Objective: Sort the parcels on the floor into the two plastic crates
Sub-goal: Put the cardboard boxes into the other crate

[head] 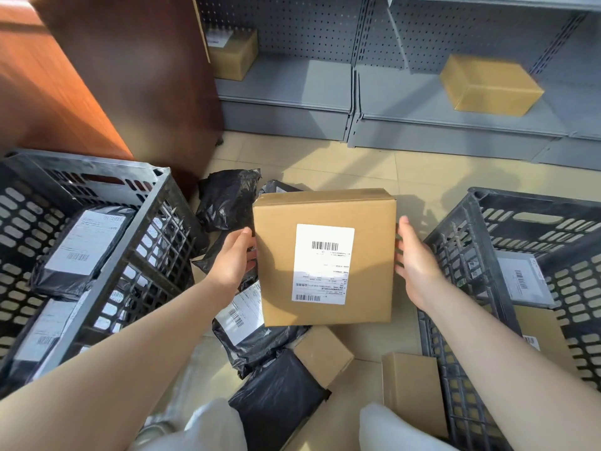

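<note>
Grey pegboard shelving (pixel 406 92) holds two cardboard boxes (pixel 489 84), beside what looks like a wooden cabinet (pixel 123 76).

Both hands (pixel 325 258) reach forward on bare arms (fingers straight, palms facing inward).

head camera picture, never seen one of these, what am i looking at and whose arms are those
The picture comes from a wide-angle camera worn on a person's head, looking forward and down, so the two bare arms are the wearer's own. There is no machine here.

The left hand and the right hand press against opposite sides of a cardboard box that has a white shipping label on top.

Beneath and around it, on the tiled floor, lie black plastic mail bags and two small cardboard boxes.

The left crate holds black bags with labels. The right crate holds a grey parcel and a brown one.

Behind stand grey metal shelves with two more boxes, and a brown wooden cabinet.
</note>
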Demonstrator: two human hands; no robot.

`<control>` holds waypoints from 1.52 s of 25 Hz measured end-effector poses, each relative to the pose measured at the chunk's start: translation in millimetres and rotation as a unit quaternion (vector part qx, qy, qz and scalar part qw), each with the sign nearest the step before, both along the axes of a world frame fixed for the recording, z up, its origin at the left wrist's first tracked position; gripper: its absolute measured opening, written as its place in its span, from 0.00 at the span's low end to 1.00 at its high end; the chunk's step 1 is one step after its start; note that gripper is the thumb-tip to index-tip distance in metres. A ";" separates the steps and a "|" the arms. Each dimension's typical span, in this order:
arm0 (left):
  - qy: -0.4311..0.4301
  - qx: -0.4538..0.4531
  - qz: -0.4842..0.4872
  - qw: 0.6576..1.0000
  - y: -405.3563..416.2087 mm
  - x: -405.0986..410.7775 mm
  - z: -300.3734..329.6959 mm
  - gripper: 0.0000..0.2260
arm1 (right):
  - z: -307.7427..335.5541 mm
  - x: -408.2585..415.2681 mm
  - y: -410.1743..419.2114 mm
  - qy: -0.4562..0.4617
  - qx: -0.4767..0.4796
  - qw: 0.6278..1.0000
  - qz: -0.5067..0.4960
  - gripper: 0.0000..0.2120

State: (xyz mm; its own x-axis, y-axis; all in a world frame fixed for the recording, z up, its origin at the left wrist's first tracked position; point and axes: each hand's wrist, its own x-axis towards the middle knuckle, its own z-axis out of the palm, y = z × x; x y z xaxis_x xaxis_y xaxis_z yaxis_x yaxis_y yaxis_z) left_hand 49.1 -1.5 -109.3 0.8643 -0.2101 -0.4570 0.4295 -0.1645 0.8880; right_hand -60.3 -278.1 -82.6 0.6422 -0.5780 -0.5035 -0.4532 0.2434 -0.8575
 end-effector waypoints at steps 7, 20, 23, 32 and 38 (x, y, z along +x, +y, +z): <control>0.021 -0.010 -0.004 1.000 -0.7 -0.4 -0.5 0.18 | -0.4 -2.2 2.5 0.015 0.016 1.000 0.002 0.17; 0.016 -0.073 -0.096 0.993 -7.3 -2.1 18.2 0.37 | 11.4 -21.0 -0.8 -0.035 0.001 0.999 0.003 0.19; -0.013 -0.076 -0.080 0.994 -17.3 -6.7 39.1 0.23 | 24.3 -29.2 -4.1 -0.046 0.002 0.999 0.004 0.18; -0.048 -0.095 -0.228 0.968 -54.9 4.1 120.2 0.17 | 97.0 -54.7 -60.6 -0.074 -0.004 0.997 -0.003 0.20; -0.079 -0.031 -0.418 0.905 -83.6 33.2 166.8 0.38 | 148.5 -65.9 -100.4 0.034 -0.047 0.976 0.212 0.26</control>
State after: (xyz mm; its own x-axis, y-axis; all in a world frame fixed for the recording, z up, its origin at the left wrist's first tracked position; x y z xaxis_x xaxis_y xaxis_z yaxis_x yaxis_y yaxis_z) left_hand 82.3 -85.1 57.5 0.4459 -0.8407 -0.3072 0.0456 -0.3215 0.9458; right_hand -126.2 -378.6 65.9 0.8004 -0.3131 -0.5112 -0.5530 -0.0566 -0.8313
